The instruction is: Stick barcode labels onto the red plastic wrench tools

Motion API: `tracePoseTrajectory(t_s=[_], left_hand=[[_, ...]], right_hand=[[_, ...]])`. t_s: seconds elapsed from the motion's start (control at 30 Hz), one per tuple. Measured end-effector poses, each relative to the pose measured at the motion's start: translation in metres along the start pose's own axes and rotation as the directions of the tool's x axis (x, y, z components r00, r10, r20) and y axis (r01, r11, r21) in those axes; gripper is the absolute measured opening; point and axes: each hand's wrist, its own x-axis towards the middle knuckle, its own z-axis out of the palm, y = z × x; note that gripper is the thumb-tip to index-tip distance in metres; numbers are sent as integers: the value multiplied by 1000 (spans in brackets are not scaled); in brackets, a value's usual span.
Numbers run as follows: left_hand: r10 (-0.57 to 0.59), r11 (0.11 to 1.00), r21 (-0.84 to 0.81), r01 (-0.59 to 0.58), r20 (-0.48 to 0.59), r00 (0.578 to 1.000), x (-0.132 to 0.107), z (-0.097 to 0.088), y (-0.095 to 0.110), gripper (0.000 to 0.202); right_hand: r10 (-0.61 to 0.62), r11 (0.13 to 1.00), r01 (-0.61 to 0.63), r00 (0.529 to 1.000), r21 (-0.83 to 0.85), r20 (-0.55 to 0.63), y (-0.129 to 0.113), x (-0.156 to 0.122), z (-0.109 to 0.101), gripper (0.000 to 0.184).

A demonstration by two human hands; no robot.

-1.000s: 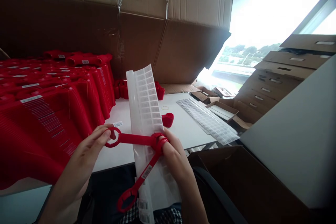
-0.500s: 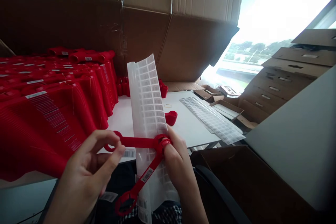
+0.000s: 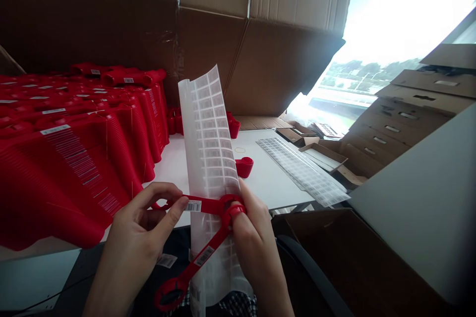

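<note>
My left hand [image 3: 145, 230] pinches thumb and forefinger at the left end of a white barcode label [image 3: 193, 206], which lies against a flat red plastic strap [image 3: 211, 206]. My right hand [image 3: 253, 237] is closed round the ring ends of this strap and a second red strap [image 3: 208, 253]. That lower strap slants down to the left, bears a barcode label of its own and ends in an open ring [image 3: 171, 294]. In the same right hand is a curled, translucent label sheet [image 3: 211, 133] with a grid of cells, standing upright behind the straps.
Stacked red straps with labels [image 3: 74, 148] fill the left of the white table [image 3: 271, 190]. A rolled red strap [image 3: 244, 167] and more label sheets [image 3: 301, 171] lie beyond. A big cardboard box [image 3: 208, 49] leans over the back; an open carton [image 3: 345, 252] sits low right.
My left hand has moved right and slightly up, bringing the label from below the upper strap onto its face. My right hand keeps its hold on the straps and sheet.
</note>
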Motion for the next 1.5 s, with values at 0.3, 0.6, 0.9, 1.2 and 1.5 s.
tracePoseTrajectory(t_s=[0.3, 0.6, 0.9, 1.2, 1.5], left_hand=[[-16, 999, 28, 17, -10, 1000, 3, 4, 2, 39], [-36, 999, -27, 36, -10, 999, 3, 9, 7, 35], [75, 972, 227, -62, -50, 996, 6, 12, -1, 34], [244, 854, 508, -112, -201, 949, 13, 13, -8, 72], [258, 924, 311, -221, -84, 962, 12, 28, -16, 72]], right_hand=[[0, 1000, 0, 1000, 14, 9, -1, 0, 1, 10], [-3, 1000, 3, 1000, 25, 16, 1, -2, 1, 10], [-20, 1000, 20, 999, -8, 26, 2, -2, 4, 12], [-4, 999, 0, 997, -43, -83, 13, 4, -2, 11], [-73, 997, 76, 993, 27, -88, 12, -3, 11, 9]])
